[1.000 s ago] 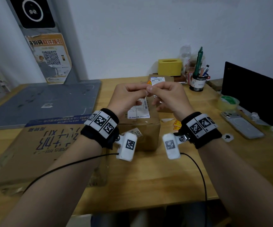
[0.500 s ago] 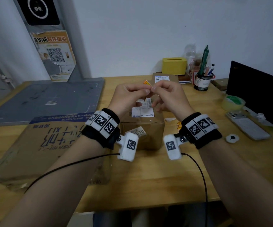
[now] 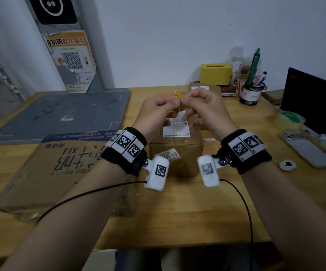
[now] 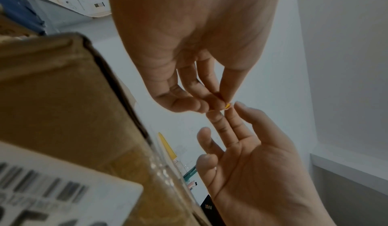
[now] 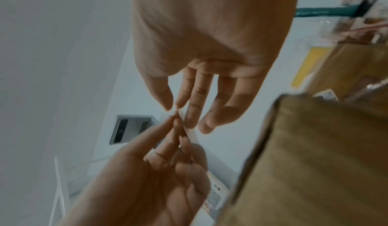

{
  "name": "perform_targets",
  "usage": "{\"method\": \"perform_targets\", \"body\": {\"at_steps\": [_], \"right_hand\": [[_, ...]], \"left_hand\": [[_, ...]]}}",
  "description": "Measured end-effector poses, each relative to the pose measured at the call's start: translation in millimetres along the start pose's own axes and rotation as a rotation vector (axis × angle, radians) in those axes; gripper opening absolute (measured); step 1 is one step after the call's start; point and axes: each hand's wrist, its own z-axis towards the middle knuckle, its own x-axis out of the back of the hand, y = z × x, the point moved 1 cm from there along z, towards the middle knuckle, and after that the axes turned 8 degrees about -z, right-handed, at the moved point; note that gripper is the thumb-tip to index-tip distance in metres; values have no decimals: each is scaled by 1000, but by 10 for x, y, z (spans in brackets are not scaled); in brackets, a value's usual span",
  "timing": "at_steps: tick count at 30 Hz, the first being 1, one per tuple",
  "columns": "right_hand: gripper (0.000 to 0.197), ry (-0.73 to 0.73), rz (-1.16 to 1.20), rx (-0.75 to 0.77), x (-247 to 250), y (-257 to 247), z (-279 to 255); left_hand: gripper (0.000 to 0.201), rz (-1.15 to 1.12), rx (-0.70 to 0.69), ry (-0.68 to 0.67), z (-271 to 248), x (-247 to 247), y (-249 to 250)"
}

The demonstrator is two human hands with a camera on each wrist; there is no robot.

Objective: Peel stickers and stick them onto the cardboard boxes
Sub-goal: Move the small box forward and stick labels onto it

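Our left hand (image 3: 158,112) and right hand (image 3: 203,108) both pinch the small sticker (image 3: 177,94) between fingertips. The cardboard box (image 3: 175,151) lies directly below, equally near both.

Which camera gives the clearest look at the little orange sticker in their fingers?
The head view: the sticker pokes up between the left hand and right hand. The left wrist view shows only a yellow sliver; the right wrist view shows a pale strip edge-on.

The sticker (image 3: 177,94) is orange-yellow with red print; the small cardboard box (image 3: 175,153) is brown, its label (image 3: 176,127) white. The wristbands (image 3: 126,151) are black with black-and-white square codes; the tissue box (image 3: 215,74) is yellow.
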Motion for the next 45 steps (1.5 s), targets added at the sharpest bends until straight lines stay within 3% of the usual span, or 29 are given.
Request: {"method": "perform_targets", "body": {"at_steps": [12,25,45], "right_hand": [[11,-7,31,-116,-64,67,-2],[15,-61,-114,13,-136,161,-74],[11,-117,-122,127,-76,299,-37]], "left_hand": [[10,33,47,61,-17,42,-34],[12,124,15,78,-62,88,-94],[10,175,-39,87,-57,127,-176]]}}
